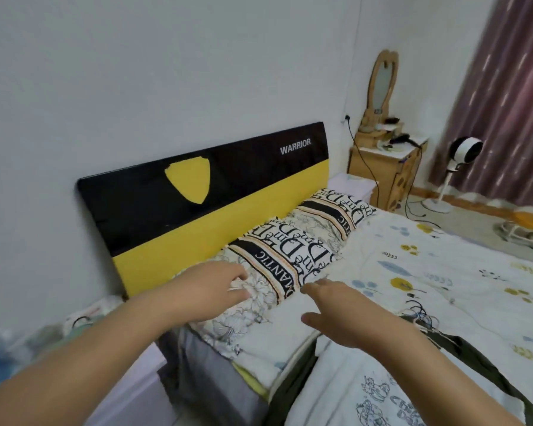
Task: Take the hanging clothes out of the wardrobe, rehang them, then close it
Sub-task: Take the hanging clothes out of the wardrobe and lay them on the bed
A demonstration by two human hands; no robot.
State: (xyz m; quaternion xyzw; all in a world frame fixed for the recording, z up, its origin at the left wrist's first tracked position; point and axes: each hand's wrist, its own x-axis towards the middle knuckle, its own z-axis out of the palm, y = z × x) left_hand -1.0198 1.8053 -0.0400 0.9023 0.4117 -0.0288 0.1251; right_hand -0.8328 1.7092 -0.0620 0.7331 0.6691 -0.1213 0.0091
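Observation:
A white garment (366, 392) with cartoon prints and a dark green trim lies on the near corner of the bed (462, 272). A dark hanger hook shows near its top edge, by some blue and black cords (419, 312). My right hand (339, 315) hovers over the upper edge of the garment with its fingers spread and relaxed, holding nothing. My left hand (210, 290) reaches over the near pillow (259, 281), fingers loosely bent and empty. No wardrobe is in view.
A black and yellow headboard (203, 195) stands against the white wall. A second pillow (336, 216) lies further along. A wooden dressing table with a mirror (385, 155), a white standing fan (462, 155) and striped curtains (511, 96) fill the far right.

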